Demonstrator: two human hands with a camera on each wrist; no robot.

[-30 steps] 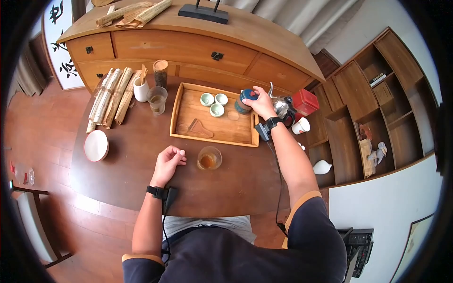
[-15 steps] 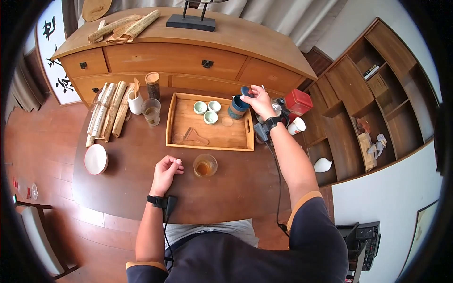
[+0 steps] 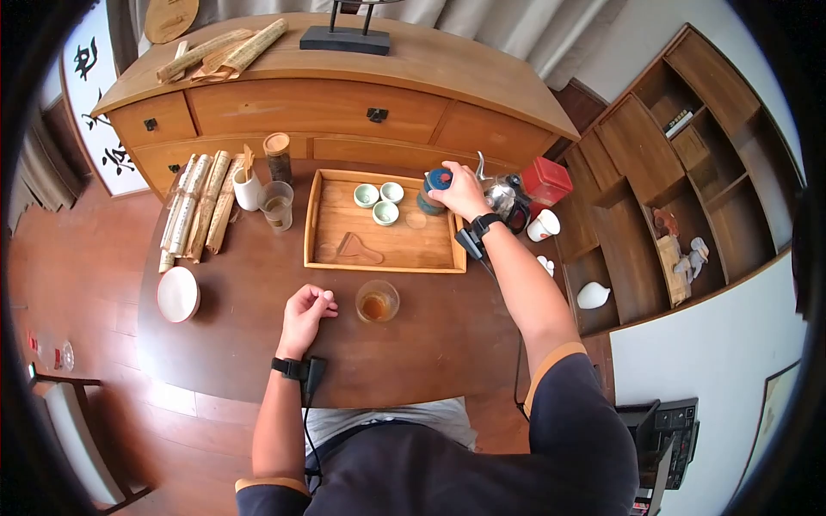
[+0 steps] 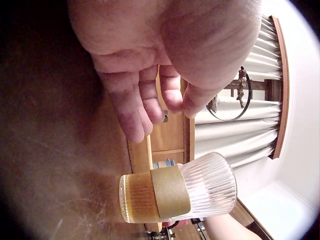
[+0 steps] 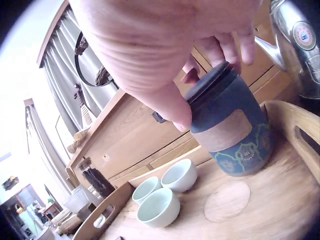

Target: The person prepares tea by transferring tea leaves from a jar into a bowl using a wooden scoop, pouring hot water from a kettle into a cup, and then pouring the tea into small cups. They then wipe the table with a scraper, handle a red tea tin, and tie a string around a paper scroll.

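Observation:
My right hand (image 3: 465, 191) holds the dark blue lid (image 5: 214, 86) at the mouth of a blue canister (image 5: 232, 137) with a tan band and a green flower pattern. Thumb and fingers span the lid, which looks slightly tilted in the right wrist view. The canister stands on the right side of a wooden tray (image 3: 387, 262). Beside it are pale green cups (image 3: 386, 213). My left hand (image 3: 304, 320) lies on the table with loosely bent fingers, holding nothing. Next to it stands a ribbed glass (image 4: 172, 192) with a brown band and amber liquid.
A triangular brown piece (image 3: 357, 249) lies on the tray. Right of the tray are a metal kettle (image 3: 506, 193), a red tin (image 3: 547, 181) and a white cup (image 3: 543, 225). Leftward stand a glass (image 3: 277, 206), a corked jar (image 3: 278, 159), paper rolls (image 3: 202, 206) and a bowl (image 3: 178, 295).
Half a second ago my right hand had the lid raised, showing the canister's open mouth; now the lid is down at the mouth again. The left hand stays put.

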